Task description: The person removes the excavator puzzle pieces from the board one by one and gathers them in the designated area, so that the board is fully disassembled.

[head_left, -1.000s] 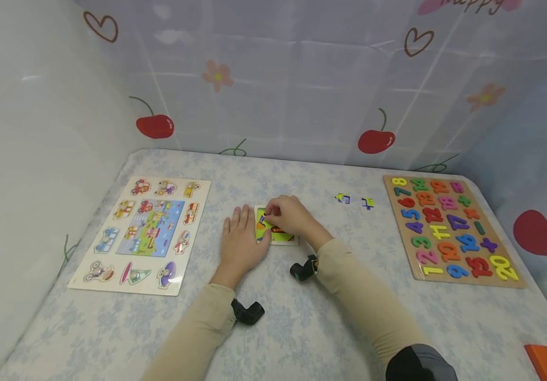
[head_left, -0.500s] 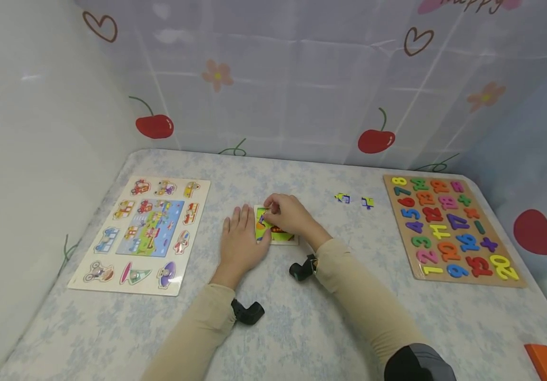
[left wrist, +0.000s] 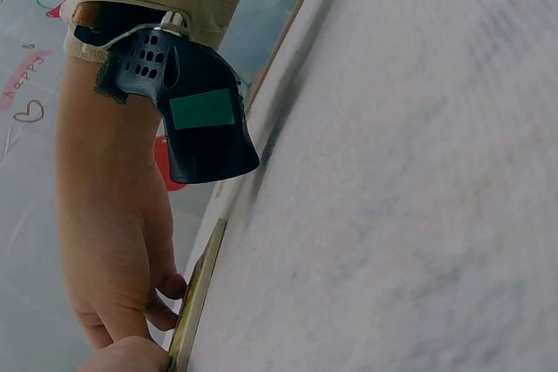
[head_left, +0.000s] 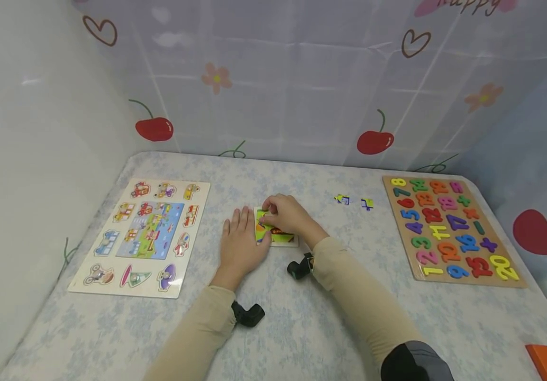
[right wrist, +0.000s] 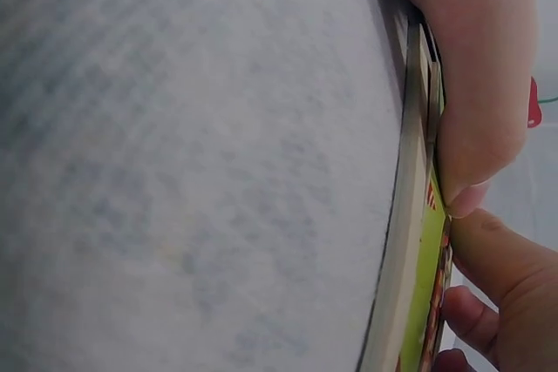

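Note:
A small jigsaw board [head_left: 283, 243] with a yellow-green picture lies mid-table, mostly covered by both hands. My left hand [head_left: 242, 241] rests flat at its left edge, fingers straight and thumb reaching over the lower left of the picture. My right hand [head_left: 290, 214] is over the upper part, fingers bent and the tips of thumb and forefinger together low on the picture. In the right wrist view a thin puzzle piece [right wrist: 432, 98] sits slightly raised above the board's pale edge, right under the right hand's fingers. The fingertips largely hide this piece.
Two loose jigsaw pieces, a left one [head_left: 342, 199] and a right one [head_left: 367, 203], lie beyond the right hand. A vehicle peg puzzle [head_left: 192, 264] is at left, a number board [head_left: 421, 254] at right. An orange block [head_left: 546, 362] lies near the front right corner.
My right hand's fingertips have shifted slightly left and down across the small board. The left hand stays in place; the head view has tilted a little.

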{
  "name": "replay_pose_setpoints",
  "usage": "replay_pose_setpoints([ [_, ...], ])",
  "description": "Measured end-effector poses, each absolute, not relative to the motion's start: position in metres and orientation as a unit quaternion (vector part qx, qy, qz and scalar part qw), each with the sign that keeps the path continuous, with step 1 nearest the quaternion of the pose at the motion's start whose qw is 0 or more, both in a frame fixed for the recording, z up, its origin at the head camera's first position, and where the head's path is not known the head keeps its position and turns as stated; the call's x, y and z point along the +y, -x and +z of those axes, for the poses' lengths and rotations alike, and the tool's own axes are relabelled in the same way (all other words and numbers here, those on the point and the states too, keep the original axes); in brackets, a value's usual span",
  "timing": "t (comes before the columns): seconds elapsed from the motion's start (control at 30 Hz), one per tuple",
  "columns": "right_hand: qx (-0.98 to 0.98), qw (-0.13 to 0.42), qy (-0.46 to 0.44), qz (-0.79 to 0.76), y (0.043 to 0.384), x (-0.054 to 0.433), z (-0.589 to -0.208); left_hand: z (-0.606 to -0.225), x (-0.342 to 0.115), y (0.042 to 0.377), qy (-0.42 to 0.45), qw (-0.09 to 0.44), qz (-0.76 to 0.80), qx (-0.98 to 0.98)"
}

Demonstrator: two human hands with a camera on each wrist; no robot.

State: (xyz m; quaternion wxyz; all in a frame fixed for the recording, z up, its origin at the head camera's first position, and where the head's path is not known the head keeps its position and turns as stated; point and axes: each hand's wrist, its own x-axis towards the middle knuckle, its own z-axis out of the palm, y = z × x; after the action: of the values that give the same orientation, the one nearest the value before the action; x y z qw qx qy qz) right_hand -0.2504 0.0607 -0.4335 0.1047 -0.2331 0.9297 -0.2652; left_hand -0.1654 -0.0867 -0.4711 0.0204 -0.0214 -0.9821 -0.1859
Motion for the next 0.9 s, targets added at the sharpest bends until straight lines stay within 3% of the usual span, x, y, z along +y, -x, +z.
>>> replay_pose_setpoints([
  [0.47,0.926,0.097,0.257,-0.259,0.2539,0.0589,-0.437,-0.4726,-0.0865,0.1646,0.025,0.027,-0.182,-0.983],
  [0.9,0.932,0.123,0.242,-0.239,0.254,0.0557,-0.4343,-0.4746,-0.0858,0.1652,0.023,0.03,-0.181,-0.983],
])
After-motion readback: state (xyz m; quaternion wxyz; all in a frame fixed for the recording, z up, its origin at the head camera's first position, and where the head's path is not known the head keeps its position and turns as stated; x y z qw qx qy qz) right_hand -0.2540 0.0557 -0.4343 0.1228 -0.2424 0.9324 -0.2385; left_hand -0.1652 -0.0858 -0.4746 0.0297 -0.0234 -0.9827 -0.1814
